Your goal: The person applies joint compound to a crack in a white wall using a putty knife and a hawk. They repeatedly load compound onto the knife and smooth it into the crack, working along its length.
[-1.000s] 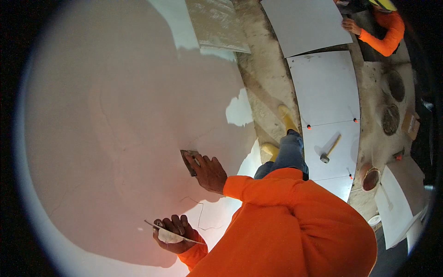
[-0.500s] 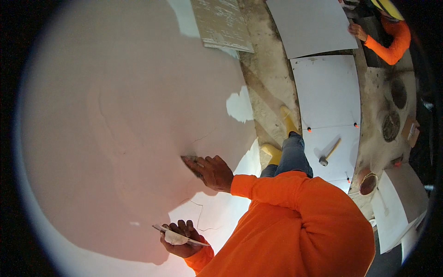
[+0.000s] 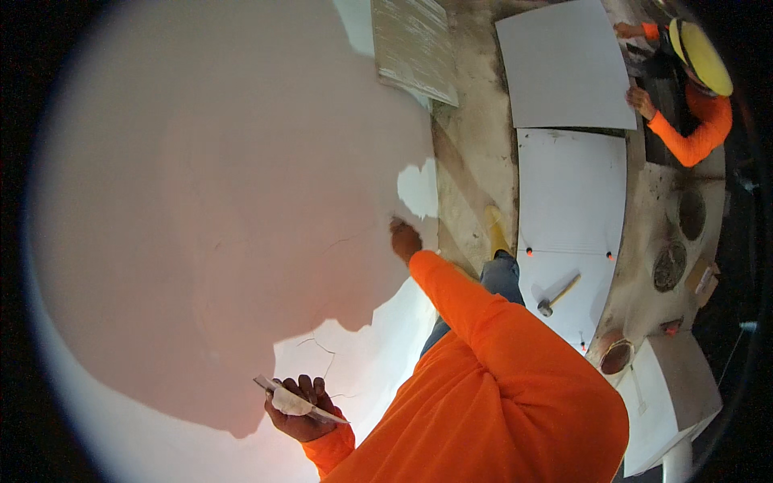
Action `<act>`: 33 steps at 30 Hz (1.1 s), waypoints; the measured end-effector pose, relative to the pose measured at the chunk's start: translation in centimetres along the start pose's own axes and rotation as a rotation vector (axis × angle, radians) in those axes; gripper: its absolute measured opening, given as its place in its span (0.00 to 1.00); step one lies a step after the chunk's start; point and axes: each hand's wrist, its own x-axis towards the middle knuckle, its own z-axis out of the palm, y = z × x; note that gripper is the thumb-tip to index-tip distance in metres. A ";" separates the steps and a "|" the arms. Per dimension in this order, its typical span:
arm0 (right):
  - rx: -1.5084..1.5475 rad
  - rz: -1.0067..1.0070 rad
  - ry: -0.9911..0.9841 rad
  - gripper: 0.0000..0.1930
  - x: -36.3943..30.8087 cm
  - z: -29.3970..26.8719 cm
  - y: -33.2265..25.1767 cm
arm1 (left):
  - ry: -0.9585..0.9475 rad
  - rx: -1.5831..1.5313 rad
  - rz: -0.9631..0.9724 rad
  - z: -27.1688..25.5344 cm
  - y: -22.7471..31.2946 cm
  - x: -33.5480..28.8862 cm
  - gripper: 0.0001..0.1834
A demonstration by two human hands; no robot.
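My left hand (image 3: 299, 410) is closed around a thin flat blade (image 3: 329, 416), seen nearly edge-on, with a lump of white putty (image 3: 290, 402) on it. Farther up, my right arm stretches across the pale wall (image 3: 241, 177), and my right hand (image 3: 406, 240) is closed against its surface near the bottom edge. Only a dark bit of the scraper shows at the fingers; the hand hides the rest. Fine cracks (image 3: 332, 354) run in the lit patch between my hands. My shadow covers much of the wall.
Large white tiles (image 3: 572, 185) lie on the concrete floor, with orange clips at a joint and a mallet (image 3: 559, 295) on top. A co-worker (image 3: 700, 121) in orange grips the far tile's edge. Round buckets (image 3: 617, 356) and a streaked board (image 3: 415, 48) stand nearby.
My right hand has moved up and to the right along the wall, toward its bottom edge. My left hand still holds the blade with putty. The view has shifted slightly.
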 end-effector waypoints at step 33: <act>0.748 -1.421 -0.334 0.13 -18.9 -13.0 -47.4 | -0.038 -0.301 -0.072 -6.1 -0.5 2.0 0.29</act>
